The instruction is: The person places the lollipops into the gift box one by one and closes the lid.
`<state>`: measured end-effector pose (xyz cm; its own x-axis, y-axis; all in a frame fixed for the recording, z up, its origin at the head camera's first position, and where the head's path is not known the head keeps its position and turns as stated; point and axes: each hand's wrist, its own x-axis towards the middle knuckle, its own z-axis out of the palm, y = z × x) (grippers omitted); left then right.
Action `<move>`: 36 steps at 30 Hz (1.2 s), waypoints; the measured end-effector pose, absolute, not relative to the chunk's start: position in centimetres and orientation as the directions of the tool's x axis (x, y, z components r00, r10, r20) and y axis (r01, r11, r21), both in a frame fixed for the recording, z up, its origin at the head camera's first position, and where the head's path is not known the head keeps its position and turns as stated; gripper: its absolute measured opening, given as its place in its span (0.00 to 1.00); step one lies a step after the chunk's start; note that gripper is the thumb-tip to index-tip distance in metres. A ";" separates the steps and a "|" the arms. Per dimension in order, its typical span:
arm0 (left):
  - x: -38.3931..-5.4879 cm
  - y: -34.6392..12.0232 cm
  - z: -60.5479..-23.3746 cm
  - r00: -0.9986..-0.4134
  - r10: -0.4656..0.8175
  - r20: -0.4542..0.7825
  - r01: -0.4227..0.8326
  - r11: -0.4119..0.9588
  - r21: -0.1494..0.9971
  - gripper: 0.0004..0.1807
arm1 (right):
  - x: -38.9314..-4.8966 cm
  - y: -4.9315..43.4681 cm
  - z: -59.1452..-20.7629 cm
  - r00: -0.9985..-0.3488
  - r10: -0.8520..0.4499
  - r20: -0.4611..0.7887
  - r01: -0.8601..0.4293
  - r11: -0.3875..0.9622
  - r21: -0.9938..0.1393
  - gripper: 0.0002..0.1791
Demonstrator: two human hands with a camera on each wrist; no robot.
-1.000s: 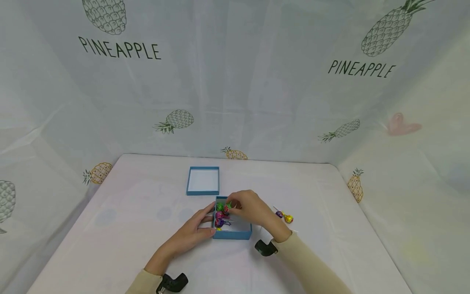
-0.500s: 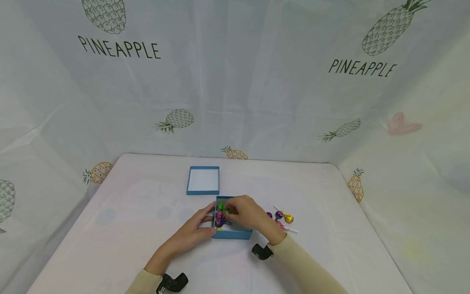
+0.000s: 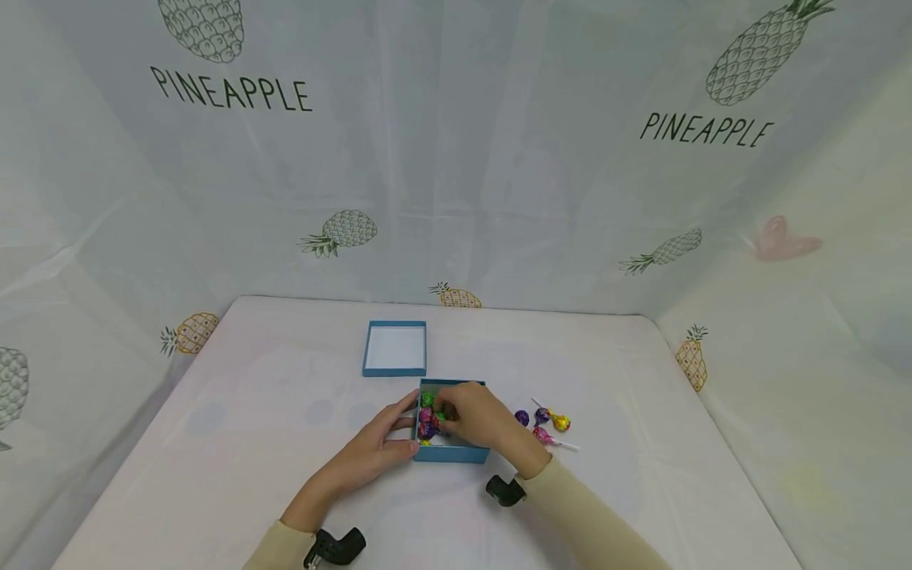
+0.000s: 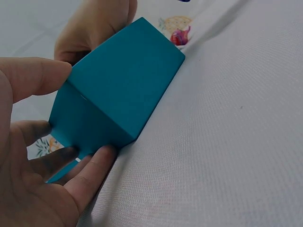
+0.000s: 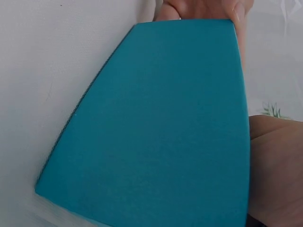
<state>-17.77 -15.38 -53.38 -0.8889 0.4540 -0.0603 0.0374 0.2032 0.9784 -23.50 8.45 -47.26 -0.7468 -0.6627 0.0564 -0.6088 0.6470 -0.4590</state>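
A blue open-topped box (image 3: 451,454) stands on the table with wrapped lollipops (image 3: 427,400) in green, pink and purple along its left side. My left hand (image 3: 369,445) rests against the box's left wall, fingers extended. In the left wrist view its thumb (image 4: 40,75) touches the box's upper corner. My right hand (image 3: 480,413) reaches over the right part of the box and pinches a lollipop with a green and red wrapper, mostly hidden by the fingers. The right wrist view has the box's wall (image 5: 165,123) covering the fingertips.
Right of the box lie several loose lollipops: a yellow one (image 3: 561,423), a pink one (image 3: 543,435) with a white stick, and purple ones (image 3: 522,417). Behind the box lies a blue-rimmed lid (image 3: 395,372), its white inside facing up. A pineapple-print cloth hangs behind the table.
My right hand has moved slightly down toward the near side inside the box, lowering the lollipop among the others. Its forearm shifted left, uncovering the pink and purple lollipops. My left hand stays put.
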 end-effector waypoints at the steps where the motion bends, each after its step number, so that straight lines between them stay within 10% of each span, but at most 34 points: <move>1: -17.8 -15.4 -53.4 -0.889 0.453 -0.062 0.037 0.206 0.978 0.44 | -23.5 8.5 -47.3 -0.747 -0.662 0.056 -0.609 0.648 -0.457 0.09; 36: -17.7 -15.2 -53.2 -0.895 0.440 -0.065 0.038 0.222 0.974 0.45 | -23.7 12.7 -44.1 -0.759 -0.633 0.149 -0.607 0.607 -0.514 0.12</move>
